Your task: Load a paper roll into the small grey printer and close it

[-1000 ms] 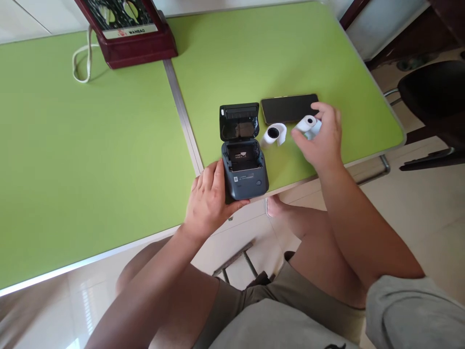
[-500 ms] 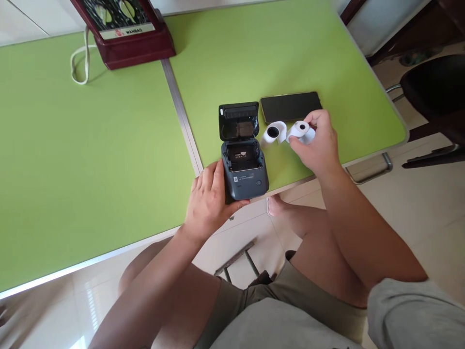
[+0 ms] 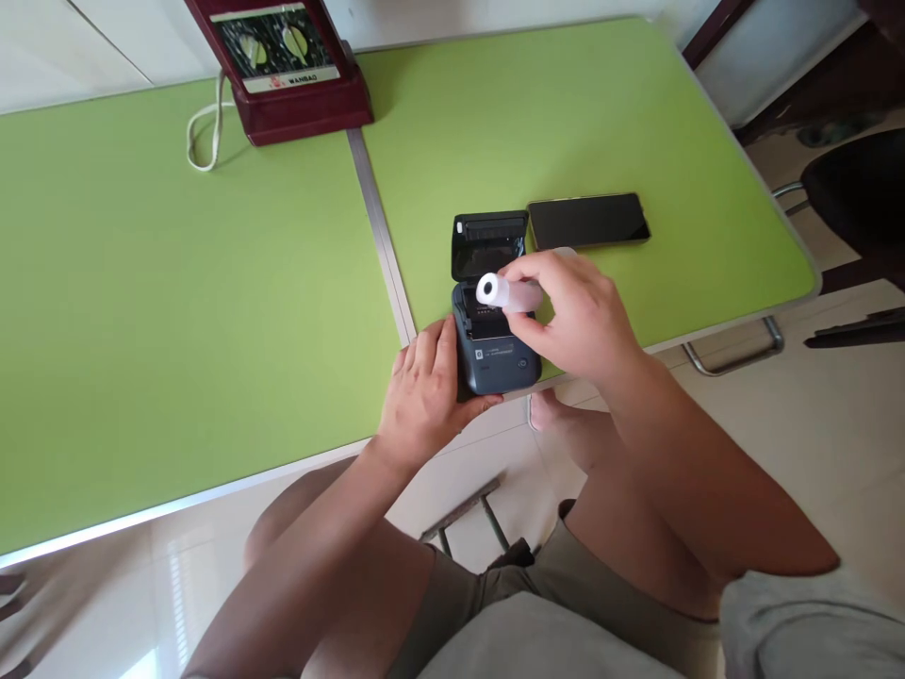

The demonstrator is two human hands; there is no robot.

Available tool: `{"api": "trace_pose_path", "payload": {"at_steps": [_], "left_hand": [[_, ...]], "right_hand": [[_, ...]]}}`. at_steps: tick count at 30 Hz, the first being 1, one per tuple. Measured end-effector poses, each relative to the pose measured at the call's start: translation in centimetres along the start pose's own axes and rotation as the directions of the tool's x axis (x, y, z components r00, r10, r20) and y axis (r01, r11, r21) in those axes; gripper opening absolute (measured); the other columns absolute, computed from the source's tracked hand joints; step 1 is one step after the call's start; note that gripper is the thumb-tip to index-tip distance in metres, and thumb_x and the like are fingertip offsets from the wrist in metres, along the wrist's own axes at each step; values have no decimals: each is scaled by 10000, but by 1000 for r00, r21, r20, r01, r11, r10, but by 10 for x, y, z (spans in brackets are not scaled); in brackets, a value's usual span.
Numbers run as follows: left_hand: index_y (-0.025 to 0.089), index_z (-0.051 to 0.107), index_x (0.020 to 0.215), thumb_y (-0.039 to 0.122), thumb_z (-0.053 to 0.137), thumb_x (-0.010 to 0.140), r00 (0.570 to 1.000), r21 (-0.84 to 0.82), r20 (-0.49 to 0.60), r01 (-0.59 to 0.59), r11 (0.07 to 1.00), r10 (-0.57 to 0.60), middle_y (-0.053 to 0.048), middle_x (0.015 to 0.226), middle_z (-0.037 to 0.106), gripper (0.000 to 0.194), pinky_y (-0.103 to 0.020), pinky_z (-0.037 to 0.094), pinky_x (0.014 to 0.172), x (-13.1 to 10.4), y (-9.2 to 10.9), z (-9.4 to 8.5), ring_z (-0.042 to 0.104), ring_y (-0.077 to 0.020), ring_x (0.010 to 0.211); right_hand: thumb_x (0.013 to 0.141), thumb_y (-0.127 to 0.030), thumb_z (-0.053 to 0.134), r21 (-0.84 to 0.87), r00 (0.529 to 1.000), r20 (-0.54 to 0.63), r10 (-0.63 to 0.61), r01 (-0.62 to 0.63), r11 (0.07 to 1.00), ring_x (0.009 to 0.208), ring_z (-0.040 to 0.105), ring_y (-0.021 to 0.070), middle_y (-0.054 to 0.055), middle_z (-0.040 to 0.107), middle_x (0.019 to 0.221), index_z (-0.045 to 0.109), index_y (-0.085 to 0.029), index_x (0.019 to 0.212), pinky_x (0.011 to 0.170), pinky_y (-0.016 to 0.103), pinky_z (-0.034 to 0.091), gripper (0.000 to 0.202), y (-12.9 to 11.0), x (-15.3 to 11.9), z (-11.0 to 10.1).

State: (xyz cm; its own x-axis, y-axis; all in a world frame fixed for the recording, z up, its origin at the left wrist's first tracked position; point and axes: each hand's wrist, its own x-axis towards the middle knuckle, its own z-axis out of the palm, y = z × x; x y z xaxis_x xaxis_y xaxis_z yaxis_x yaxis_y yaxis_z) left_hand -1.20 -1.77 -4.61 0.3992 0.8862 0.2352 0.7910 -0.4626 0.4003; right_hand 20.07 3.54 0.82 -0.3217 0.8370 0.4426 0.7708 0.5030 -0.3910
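Paper roll [image 3: 510, 292] sat grasped between the right hand's [image 3: 576, 306] thumb and fingertips, above the open printer [image 3: 499, 363], which the left hand's [image 3: 422, 391] fingers gripped alongside.

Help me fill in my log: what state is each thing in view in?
Printer: bay open
Printer lid: raised
White roll: held at the printer's bay
Left hand: holding the printer
Right hand: pinching the roll
Phone: flat, screen dark
White cord: loosely looped
Dials: settings unreadable
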Motion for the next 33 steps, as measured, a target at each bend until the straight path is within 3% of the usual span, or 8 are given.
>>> {"api": "trace_pose_path", "payload": {"at_steps": [9,15,18,21,23,28,31,33], "left_hand": [[109,320,1587,830,603,858,1000,-43,28,10,999,-9,-260,1446,584,1064,-509,540,1048,0,0,0,612,-384,1326],[93,333,1576,809,660,836,999,-42,33,14,999,-12,-265,1445,581,1081,-510,546,1042,2,-1,1,615,-382,1319],[70,342,1566,807,679,823,999,-34,37,22,999,-20,-271,1435,584,1099,-506,559,1024,3,1,0,632,-380,1286],[109,263,1625,778,699,831,998,-73,30,49,996,-47,-256,1493,545,1126,-505,552,1054,1,4,-2,610,-378,1332],[203,258,1651,729,698,867,999,-106,31,35,994,-32,-224,1573,472,1042,-503,535,1091,0,5,-5,554,-369,1415],[388,505,1531,681,591,967,997,-95,71,-27,995,34,-169,1631,387,641,-544,527,1078,0,3,-11,502,-365,1471],[387,540,1506,647,604,974,995,-95,85,-49,994,57,-164,1633,377,595,-541,519,1094,1,1,-12,534,-356,1438],[383,552,1495,634,612,974,994,-100,86,-58,993,67,-165,1633,373,582,-548,515,1102,2,-1,-12,555,-362,1415]], "right_hand": [[776,-65,596,-34,993,113,-38,42,999,800,697,231,0,797,997,578,-269,957,769,391,497,273,1,8,3],[794,-104,658,-39,991,126,47,-42,998,810,684,241,1,794,977,604,-269,966,929,462,475,244,8,9,9],[856,-137,630,14,993,121,11,-13,1000,818,709,238,-11,800,923,625,-263,864,943,484,468,126,9,8,7],[873,-117,578,90,995,88,-55,47,995,938,748,235,-23,797,910,621,-263,778,961,479,478,180,2,4,2],[871,-103,559,151,992,68,-104,93,984,983,748,225,-27,790,885,613,-268,736,942,460,504,220,-5,-3,-1],[882,-239,641,253,980,19,-199,188,949,968,729,245,-23,782,878,684,-289,798,934,497,526,107,-6,-19,-8],[934,-323,596,264,994,-92,-51,74,962,738,657,182,7,766,950,681,-284,901,698,398,541,99,1,-16,-12],[956,-311,558,269,984,-128,120,-82,960,623,570,123,34,748,1184,652,-285,1071,561,330,489,150,3,-8,-13]]}}
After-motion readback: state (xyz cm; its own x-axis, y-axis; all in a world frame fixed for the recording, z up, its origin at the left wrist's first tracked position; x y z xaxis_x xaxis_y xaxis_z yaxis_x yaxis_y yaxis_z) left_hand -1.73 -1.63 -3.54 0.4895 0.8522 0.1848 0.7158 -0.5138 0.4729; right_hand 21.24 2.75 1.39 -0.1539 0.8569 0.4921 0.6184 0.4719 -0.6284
